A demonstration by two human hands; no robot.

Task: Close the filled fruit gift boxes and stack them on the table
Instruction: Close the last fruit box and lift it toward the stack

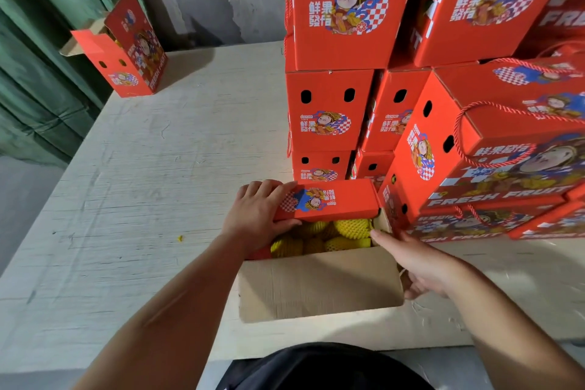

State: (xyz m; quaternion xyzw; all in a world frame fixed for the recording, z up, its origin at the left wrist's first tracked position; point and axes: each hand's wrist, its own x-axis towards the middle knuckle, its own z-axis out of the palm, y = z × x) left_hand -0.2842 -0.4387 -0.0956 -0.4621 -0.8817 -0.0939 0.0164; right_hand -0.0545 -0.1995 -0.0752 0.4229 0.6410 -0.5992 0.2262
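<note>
An open red fruit gift box (319, 285) stands at the table's near edge, its plain cardboard flap folded toward me. Inside lie fruits in yellow foam nets (348, 228). My left hand (256, 215) grips the left end of the box's far red flap (329, 199), which is tilted over the fruit. My right hand (421, 263) rests on the box's right side, its fingertips touching the small right side flap and fingers curled around the near corner. Closed red boxes (329, 108) are stacked just behind and to the right.
The stack of closed boxes (493, 149) with red rope handles fills the table's right and rear. Another open red box (126, 47) stands at the far left corner of the pale table (142, 187). A green curtain hangs at left; a grey wall stands behind.
</note>
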